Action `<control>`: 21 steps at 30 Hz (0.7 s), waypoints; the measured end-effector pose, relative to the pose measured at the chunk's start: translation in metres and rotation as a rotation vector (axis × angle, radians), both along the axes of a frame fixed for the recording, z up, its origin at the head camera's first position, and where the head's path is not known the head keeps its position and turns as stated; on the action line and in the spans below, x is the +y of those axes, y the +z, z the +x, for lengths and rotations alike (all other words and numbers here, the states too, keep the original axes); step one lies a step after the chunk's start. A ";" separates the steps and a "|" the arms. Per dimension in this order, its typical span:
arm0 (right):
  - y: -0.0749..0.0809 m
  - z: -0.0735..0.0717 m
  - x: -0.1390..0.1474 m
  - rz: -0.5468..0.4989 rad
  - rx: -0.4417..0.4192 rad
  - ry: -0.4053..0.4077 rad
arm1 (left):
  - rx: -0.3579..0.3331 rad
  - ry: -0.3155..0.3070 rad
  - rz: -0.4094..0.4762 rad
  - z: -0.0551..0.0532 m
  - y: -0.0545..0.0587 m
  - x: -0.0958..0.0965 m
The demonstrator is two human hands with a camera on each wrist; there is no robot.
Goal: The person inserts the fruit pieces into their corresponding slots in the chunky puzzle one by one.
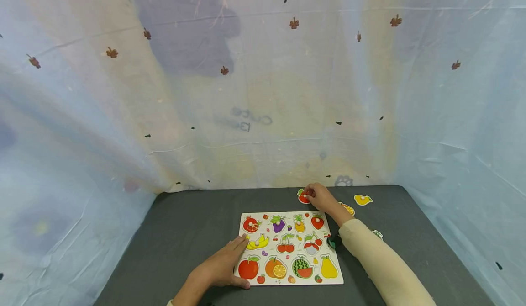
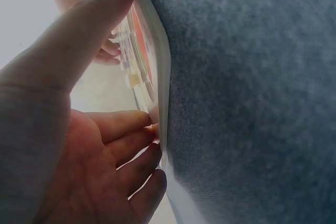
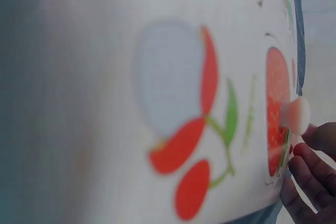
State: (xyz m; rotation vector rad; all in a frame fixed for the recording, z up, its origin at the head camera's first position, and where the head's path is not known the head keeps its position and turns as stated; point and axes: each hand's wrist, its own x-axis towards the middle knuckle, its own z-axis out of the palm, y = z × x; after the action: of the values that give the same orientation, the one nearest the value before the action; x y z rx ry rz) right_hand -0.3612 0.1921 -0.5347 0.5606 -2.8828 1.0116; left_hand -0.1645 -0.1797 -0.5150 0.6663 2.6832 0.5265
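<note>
Pinching the red fruit piece [image 1: 302, 198] on the far part of the dark grey table [image 1: 189, 226]: right hand [image 1: 322, 199]. Nearer lies the white puzzle board [image 1: 296, 282]; left hand [image 1: 223, 262], fingers extended, rests at its left edge. Pear piece [image 1: 364, 200] farther right. Pale patterned curtain [image 1: 283, 91] behind and both sides.

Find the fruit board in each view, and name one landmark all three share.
Head: the fruit board lies low, near the centre.
Left wrist: edge-on, left of centre.
Right wrist: close up, across most of the picture.
Shared landmark: the right hand.
</note>
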 end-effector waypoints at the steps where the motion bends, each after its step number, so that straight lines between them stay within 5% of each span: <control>1: 0.000 0.000 0.000 0.000 -0.005 -0.004 | 0.000 0.000 -0.001 0.000 0.000 0.000; 21: 0.002 0.001 -0.005 0.008 -0.030 -0.016 | 0.008 0.001 -0.015 -0.002 -0.005 -0.001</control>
State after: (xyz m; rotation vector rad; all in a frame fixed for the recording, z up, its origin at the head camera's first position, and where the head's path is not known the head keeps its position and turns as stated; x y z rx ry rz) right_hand -0.3604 0.1872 -0.5325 0.5262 -2.9138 1.0150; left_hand -0.1667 -0.1808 -0.5198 0.6649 2.6922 0.5048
